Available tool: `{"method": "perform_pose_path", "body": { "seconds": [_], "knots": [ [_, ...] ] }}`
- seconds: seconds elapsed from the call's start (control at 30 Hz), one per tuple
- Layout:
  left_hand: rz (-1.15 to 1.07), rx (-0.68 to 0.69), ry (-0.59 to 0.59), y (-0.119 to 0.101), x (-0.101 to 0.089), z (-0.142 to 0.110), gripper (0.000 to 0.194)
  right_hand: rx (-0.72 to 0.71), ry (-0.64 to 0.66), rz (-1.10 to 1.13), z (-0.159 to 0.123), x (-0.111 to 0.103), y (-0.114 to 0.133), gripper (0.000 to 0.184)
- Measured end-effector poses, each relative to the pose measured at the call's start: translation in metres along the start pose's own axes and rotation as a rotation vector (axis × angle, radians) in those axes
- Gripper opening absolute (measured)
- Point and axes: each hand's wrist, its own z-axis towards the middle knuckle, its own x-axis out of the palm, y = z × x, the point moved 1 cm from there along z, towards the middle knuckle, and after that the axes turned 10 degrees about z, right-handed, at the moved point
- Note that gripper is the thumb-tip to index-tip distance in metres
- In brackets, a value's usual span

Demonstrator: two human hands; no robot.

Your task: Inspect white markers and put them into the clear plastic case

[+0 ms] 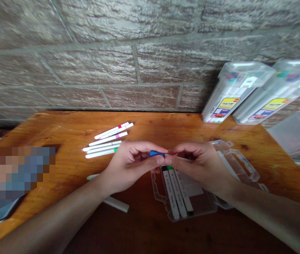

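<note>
Both my hands meet above a clear plastic case. My left hand pinches the blue end of a marker between thumb and fingers. Close against it, the thumb and fingers of my right hand are closed on the same marker, hiding most of its pale body. Below lies the open clear case, holding several white markers, some with black or green ends. To the left, several white markers with red, purple and green bands lie on the table. Another white marker is partly under my left forearm.
Two upright clear marker boxes with yellow labels stand at the back right of the wooden table. A brick wall rises behind it. A dark flat device, partly pixelated, lies at the left edge.
</note>
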Motion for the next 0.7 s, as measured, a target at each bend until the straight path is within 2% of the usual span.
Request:
{"method": "perform_pose_path", "body": {
  "seconds": [0.13,0.3,0.53,0.7],
  "knots": [
    [0.001,-0.005,-0.024,0.000,-0.001,0.000,0.013,0.002,-0.006,-0.013,0.000,0.000,0.003,0.012],
    [-0.014,0.007,-0.147,0.004,-0.011,0.002,0.008,-0.030,-0.031,-0.058,0.002,-0.001,0.004,0.015],
    [-0.173,-0.052,-0.309,0.006,-0.017,0.009,0.007,-0.005,-0.063,0.053,-0.002,-0.002,0.002,0.013],
    [-0.271,-0.093,-0.382,0.004,-0.019,0.013,0.012,0.000,-0.093,0.093,-0.002,-0.002,0.005,0.017]
  ]
}}
